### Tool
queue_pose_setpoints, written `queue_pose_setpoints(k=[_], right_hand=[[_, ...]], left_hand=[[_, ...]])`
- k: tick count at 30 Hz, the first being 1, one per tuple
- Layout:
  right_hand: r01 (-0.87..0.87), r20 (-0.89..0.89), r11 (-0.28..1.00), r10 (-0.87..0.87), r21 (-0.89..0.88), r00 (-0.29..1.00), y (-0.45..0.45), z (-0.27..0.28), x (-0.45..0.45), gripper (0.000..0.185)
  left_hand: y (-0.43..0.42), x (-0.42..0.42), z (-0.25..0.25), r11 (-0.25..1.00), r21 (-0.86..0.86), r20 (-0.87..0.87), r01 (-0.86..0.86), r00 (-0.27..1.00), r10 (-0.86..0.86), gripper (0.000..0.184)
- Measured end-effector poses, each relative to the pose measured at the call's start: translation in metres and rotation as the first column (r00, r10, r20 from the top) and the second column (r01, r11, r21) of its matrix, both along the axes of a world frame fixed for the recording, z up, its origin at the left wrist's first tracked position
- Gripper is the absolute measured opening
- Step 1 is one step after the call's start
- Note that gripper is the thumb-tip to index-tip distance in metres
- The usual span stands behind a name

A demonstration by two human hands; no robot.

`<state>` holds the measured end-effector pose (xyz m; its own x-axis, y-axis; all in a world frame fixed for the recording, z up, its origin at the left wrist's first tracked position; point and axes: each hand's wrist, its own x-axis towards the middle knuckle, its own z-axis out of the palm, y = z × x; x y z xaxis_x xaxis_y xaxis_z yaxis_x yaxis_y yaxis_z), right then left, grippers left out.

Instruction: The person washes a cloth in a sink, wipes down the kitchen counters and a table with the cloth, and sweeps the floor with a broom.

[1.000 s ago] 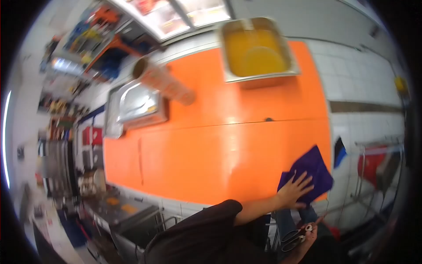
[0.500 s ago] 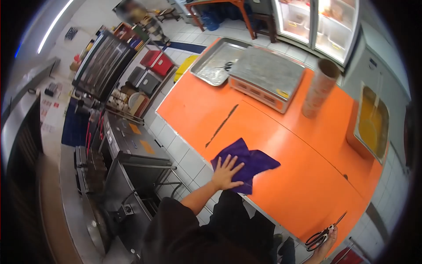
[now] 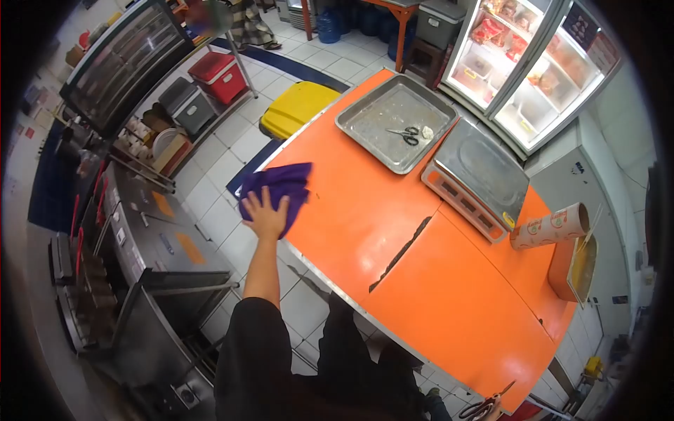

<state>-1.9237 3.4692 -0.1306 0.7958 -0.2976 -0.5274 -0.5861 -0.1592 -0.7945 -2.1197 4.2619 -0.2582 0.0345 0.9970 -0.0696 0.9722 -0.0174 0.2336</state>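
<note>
My left hand lies with its fingers spread on a purple cloth, pressing it onto the orange tabletop at the table's left edge. The cloth is partly rumpled and hangs a little over that edge. At the bottom of the view, by the table's near right corner, my right hand is closed on a pair of scissors with dark handles. Their blades point up and to the right, and much of that hand is cut off by the frame.
A metal tray holding black-handled scissors stands at the table's far end. Beside it are a digital scale, a printed paper roll and a metal pan with yellow contents. A yellow bin stands beyond the left edge.
My left hand and the cloth have moved from the table's near side toward its far left edge. The camera view has turned. The scissors stay in my right hand near the corner.
</note>
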Motion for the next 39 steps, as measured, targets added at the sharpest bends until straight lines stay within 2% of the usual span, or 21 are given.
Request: queue_pose_setpoints(k=[2, 4, 6, 7, 8, 10, 11, 13, 14, 15, 16, 19, 20, 22, 24, 28, 30, 31, 33, 35, 39], right_hand=[[-0.003, 0.013, 1.0, 0.003, -0.005, 1.0, 0.037, 0.018, -0.02, 0.034], [-0.015, -0.083, 1.0, 0.014, -0.008, 0.996, 0.086, 0.047, -0.035, 0.04], [0.055, -0.076, 0.997, -0.051, 0.046, 0.996, 0.083, 0.031, -0.042, 0.044], [0.092, -0.086, 0.991, -0.084, 0.095, 0.993, 0.083, 0.018, -0.039, 0.05], [-0.073, 0.166, 0.945, 0.02, 0.319, 0.986, 0.073, -0.008, -0.037, 0.033], [-0.013, 0.076, 0.941, -0.014, 0.339, 0.997, 0.119, -0.01, -0.031, 0.025], [0.033, -0.014, 0.94, -0.03, 0.339, 0.999, 0.151, -0.006, -0.02, 0.018], [-0.052, -0.023, 0.939, 0.063, 0.34, 0.998, 0.205, -0.038, 0.004, 0.019], [-0.285, 0.051, 0.824, 0.299, 0.489, 0.953, 0.231, -0.051, 0.017, 0.019], [-0.36, 0.054, 0.81, 0.38, 0.463, 0.923, 0.271, -0.066, 0.031, 0.019], [-0.485, -0.045, 0.774, 0.547, 0.407, 0.836, 0.329, -0.015, 0.038, 0.02], [-0.817, 0.237, 0.551, 0.782, 0.168, 0.576, 0.457, -0.006, 0.077, 0.028], [-0.871, 0.32, 0.476, 0.811, 0.123, 0.489, 0.496, 0.0, 0.091, 0.028], [-0.916, 0.5, 0.401, 0.788, 0.027, 0.359, 0.565, -0.017, 0.126, 0.034], [-0.907, 0.365, 0.391, 0.83, 0.158, 0.421, 0.607, 0.022, 0.138, 0.032], [-0.919, 0.319, 0.373, 0.861, 0.13, 0.395, 0.648, 0.04, 0.176, 0.036], [-0.772, 0.443, 0.401, 0.879, -0.492, 0.174, 0.647, 0.023, 0.217, 0.033], [-0.763, 0.441, 0.42, 0.875, -0.492, 0.198, 0.641, 0.031, 0.234, 0.033], [-0.517, 0.14, 0.244, 0.963, -0.821, 0.231, 0.624, 0.056, 0.264, 0.031], [-0.459, 0.083, 0.219, 0.951, -0.861, 0.299, 0.616, 0.033, 0.311, 0.032], [-0.461, -0.06, 0.136, 0.921, -0.877, 0.385, 0.6, 0.013, 0.353, 0.034]], left_hand=[[0.031, -0.008, -0.01, 0.997, -0.022, 0.042, -0.078, 0.996, 0.079, 0.079], [0.046, -0.015, -0.056, 0.937, 0.111, 0.515, -0.331, 0.826, 0.231, 0.07], [0.032, -0.015, -0.08, 0.885, 0.186, 0.588, -0.426, 0.77, 0.247, 0.063], [0.004, -0.005, -0.046, 0.902, 0.014, 0.569, -0.431, 0.745, 0.348, 0.064], [-0.034, 0.009, -0.008, 0.889, -0.154, 0.526, -0.432, 0.726, 0.444, 0.065], [-0.106, 0.021, -0.007, 0.912, -0.203, 0.566, -0.357, 0.717, 0.407, 0.065], [-0.143, 0.016, -0.057, 0.964, -0.045, 0.643, -0.261, 0.731, 0.228, 0.061], [-0.22, 0.019, -0.044, 0.986, -0.159, 0.591, -0.055, 0.794, 0.14, 0.048], [-0.248, 0.019, -0.013, 0.948, -0.318, 0.429, 0.004, 0.893, 0.14, 0.04], [-0.266, 0.011, -0.007, 0.926, -0.358, 0.445, 0.121, 0.894, 0.055, 0.035], [-0.276, 0.002, 0.002, 0.901, -0.382, 0.444, 0.206, 0.896, -0.017, 0.034], [-0.274, -0.032, 0.033, 0.911, -0.209, 0.613, 0.356, 0.773, -0.161, 0.035], [-0.265, -0.05, 0.023, 0.937, -0.149, 0.527, 0.317, 0.827, -0.196, 0.036], [-0.244, -0.076, 0.064, 0.934, -0.273, 0.594, 0.233, 0.804, -0.027, 0.038], [-0.233, -0.114, 0.072, 0.936, -0.339, 0.644, 0.1, 0.75, 0.153, 0.037], [-0.249, -0.172, 0.092, 0.941, -0.32, 0.7, -0.114, 0.64, 0.316, 0.032], [-0.268, -0.199, 0.076, 0.928, -0.293, 0.762, -0.229, 0.531, 0.372, 0.032], [-0.278, -0.208, 0.073, 0.924, -0.291, 0.796, -0.25, 0.472, 0.378, 0.029], [-0.295, -0.219, 0.077, 0.922, -0.293, 0.828, -0.253, 0.416, 0.377, 0.025], [-0.301, -0.222, 0.082, 0.881, -0.429, 0.774, -0.198, 0.422, 0.472, 0.043], [-0.284, -0.208, 0.081, 0.92, -0.348, 0.751, -0.18, 0.534, 0.389, 0.033]])
